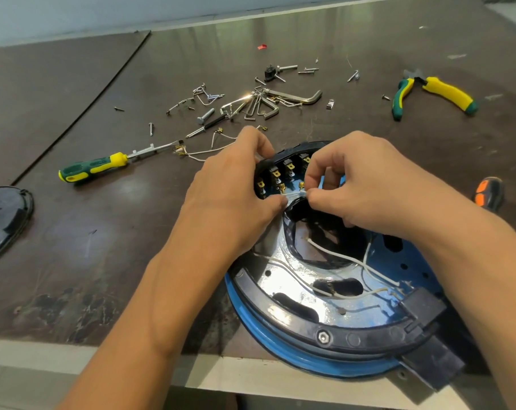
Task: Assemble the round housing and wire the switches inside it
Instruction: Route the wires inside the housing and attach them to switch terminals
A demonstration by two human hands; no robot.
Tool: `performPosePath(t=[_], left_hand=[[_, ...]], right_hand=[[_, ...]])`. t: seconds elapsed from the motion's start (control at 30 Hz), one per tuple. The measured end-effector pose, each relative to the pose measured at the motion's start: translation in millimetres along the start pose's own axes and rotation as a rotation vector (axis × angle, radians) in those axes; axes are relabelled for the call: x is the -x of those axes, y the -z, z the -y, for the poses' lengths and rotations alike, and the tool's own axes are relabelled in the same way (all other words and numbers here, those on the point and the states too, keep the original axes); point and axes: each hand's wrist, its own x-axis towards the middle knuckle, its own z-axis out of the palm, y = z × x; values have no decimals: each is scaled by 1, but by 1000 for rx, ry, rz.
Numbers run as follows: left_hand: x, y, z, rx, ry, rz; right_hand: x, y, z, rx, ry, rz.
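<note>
Left grip (236, 199) clasping the far rim of the round blue housing (265, 332), right grip (366, 184) pinching a thin white wire (295, 194) beside the left thumb, switches (276, 174) between both grips, bench (103, 232) beneath them

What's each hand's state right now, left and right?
Left hand: closed, pinching the thin white wire beside the switches.
Right hand: closed, pinching the same wire.
</note>
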Motion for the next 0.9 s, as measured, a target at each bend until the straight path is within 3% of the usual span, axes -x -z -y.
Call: performPosePath(t=[0.33,0.9], left_hand=[[0,3,-5,-179,-3,15],[-2,1,-7,-196,16,17]], right_hand=[[0,0,1,58,34,46],[1,0,1,70,19,55]])
